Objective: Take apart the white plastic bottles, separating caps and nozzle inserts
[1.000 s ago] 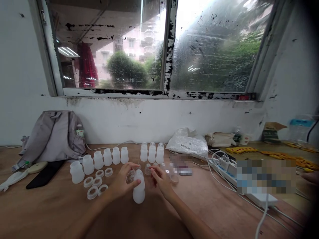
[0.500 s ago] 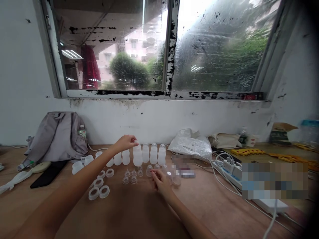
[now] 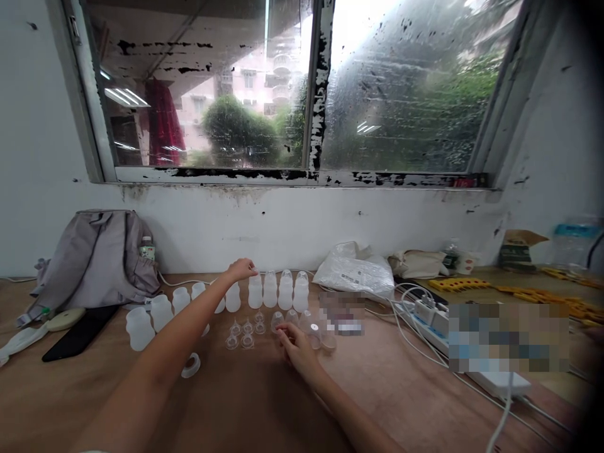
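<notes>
My left hand (image 3: 243,269) reaches to the back row, its fingers pinched at the domed top of a frosted baby bottle (image 3: 255,292). Several capped bottles (image 3: 285,290) stand upright just right of it. Bottles without caps (image 3: 139,328) extend to the left, partly behind my left forearm. My right hand (image 3: 298,349) is at a clear dome cap (image 3: 277,321), fingertips at its near side and thumb apart; contact is hard to tell. More clear caps (image 3: 329,340) lie right of it. Clear nipples (image 3: 247,340) sit in a group between my hands. A white collar ring (image 3: 191,365) shows beside my left forearm.
A grey backpack (image 3: 101,258) and a black phone (image 3: 78,333) are at the left. Behind the caps lies a plastic bag (image 3: 353,270). A power strip (image 3: 500,380) with white cables runs along the right. The wall and window stand behind the table.
My left hand has moved the bottle slightly back, level with the capped bottles. My right hand has shifted a little left, closer to the dome cap. The view has turned slightly right.
</notes>
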The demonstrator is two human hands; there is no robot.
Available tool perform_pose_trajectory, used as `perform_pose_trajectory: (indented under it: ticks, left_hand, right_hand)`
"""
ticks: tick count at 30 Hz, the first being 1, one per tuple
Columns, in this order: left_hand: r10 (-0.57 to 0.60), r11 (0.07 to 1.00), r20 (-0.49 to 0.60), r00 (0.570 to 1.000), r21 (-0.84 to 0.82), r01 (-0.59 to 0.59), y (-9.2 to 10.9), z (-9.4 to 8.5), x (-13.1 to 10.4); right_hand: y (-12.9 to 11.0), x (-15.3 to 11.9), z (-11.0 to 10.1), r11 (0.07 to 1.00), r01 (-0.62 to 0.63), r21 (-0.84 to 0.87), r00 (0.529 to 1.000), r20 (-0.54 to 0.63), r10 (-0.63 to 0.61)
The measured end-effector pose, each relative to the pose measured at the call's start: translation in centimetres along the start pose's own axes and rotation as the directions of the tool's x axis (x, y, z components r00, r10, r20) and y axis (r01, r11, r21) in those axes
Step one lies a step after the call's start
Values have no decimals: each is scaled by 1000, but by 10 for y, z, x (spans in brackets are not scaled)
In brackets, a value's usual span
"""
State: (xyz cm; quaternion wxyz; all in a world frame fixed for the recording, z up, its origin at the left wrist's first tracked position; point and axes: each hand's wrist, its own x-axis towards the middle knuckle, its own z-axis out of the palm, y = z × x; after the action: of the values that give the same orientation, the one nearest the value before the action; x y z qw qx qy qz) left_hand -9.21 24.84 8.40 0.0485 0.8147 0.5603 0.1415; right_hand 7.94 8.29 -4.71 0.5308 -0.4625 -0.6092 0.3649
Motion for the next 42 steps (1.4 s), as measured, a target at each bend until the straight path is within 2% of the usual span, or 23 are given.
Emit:
perform_pose_trajectory:
  ticks: [7, 22, 42]
  left_hand:
    - [26, 999, -12, 1000, -36, -26, -12, 7, 1]
    - [51, 998, -14, 999, -47, -51, -5, 6, -2]
    - [70, 998, 104, 992, -13, -69, -8, 6, 6]
  right_hand:
    - [0, 0, 1, 999, -3, -39, 1000, 20, 4]
    - [-1, -2, 2, 998, -40, -51, 998, 48, 42]
    - [0, -1, 2, 995, -59, -76, 995, 71, 65]
